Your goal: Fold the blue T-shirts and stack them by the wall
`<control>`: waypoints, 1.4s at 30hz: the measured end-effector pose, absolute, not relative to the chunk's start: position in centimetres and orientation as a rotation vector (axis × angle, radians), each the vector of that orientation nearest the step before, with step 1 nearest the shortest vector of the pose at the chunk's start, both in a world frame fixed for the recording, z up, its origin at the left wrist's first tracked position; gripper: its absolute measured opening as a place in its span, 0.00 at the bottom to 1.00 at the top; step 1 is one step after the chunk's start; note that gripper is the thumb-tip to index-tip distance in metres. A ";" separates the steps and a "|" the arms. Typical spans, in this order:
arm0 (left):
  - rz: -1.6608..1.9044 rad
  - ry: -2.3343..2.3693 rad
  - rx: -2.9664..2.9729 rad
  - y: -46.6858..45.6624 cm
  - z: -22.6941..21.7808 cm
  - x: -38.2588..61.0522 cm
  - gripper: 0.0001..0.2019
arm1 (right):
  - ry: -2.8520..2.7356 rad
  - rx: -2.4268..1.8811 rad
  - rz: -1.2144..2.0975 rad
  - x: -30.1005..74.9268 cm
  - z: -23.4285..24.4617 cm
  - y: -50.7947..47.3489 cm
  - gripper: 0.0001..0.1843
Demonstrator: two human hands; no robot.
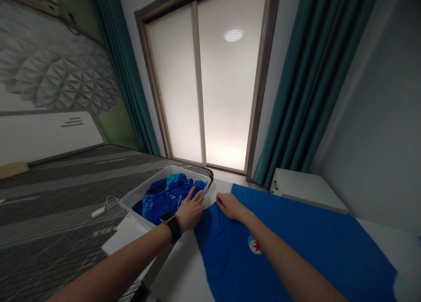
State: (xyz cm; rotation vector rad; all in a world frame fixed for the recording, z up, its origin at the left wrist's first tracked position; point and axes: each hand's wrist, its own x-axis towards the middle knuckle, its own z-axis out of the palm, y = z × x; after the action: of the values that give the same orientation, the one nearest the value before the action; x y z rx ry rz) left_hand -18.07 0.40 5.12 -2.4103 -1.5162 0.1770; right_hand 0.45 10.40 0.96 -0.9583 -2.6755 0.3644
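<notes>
Seemingly pinching a flat, unfolded shirt [296, 232] beside the box [134, 197] with right hand [230, 205], splaying left hand [190, 211] over the box's edge, rumpled clothes [164, 201] left inside.

Left hand [190, 210] and right hand [230, 206]: two hands, lower centre. Watch [171, 226]: one. Bin [130, 200]: one; the number of clothes [167, 199] inside cannot be determined. Spread garment [302, 245]: one, lower right. Curtains [126, 74] [315, 83]: two, upper left and upper right. Door panels [174, 83] [226, 100]: two, upper centre. Cabinet [309, 190]: one, right of frame. Bed [66, 186]: one, left of frame.
</notes>
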 end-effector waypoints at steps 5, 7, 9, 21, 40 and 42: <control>0.039 -1.648 -2.450 -1.2 8.4 -17.6 0.06 | -2.654 -0.984 0.358 0.7 0.7 10.5 0.06; 0.006 -1.786 -2.473 -1.7 9.3 -17.7 0.04 | -2.648 -0.983 0.371 0.8 0.5 10.6 0.08; -0.045 -1.920 -2.507 -1.9 9.7 -17.9 0.03 | -2.637 -0.980 0.388 0.8 0.3 10.6 0.11; -0.925 -2.043 -2.672 -2.8 10.0 -16.6 0.02 | -2.536 -1.006 0.520 2.3 1.5 10.4 0.14; -1.426 -1.805 -3.008 -2.0 5.8 -3.9 0.08 | -2.287 -1.208 1.051 9.0 2.0 10.2 0.14; -1.428 -1.796 -2.820 -0.5 5.4 -5.3 0.07 | -2.304 -1.238 1.080 9.4 2.0 9.8 0.13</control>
State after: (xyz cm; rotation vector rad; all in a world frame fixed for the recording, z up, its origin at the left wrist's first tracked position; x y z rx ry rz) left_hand -5.32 -0.45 5.45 -2.8203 -1.7959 -1.4281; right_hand 9.39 9.79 1.97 -1.2383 -2.3039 1.0801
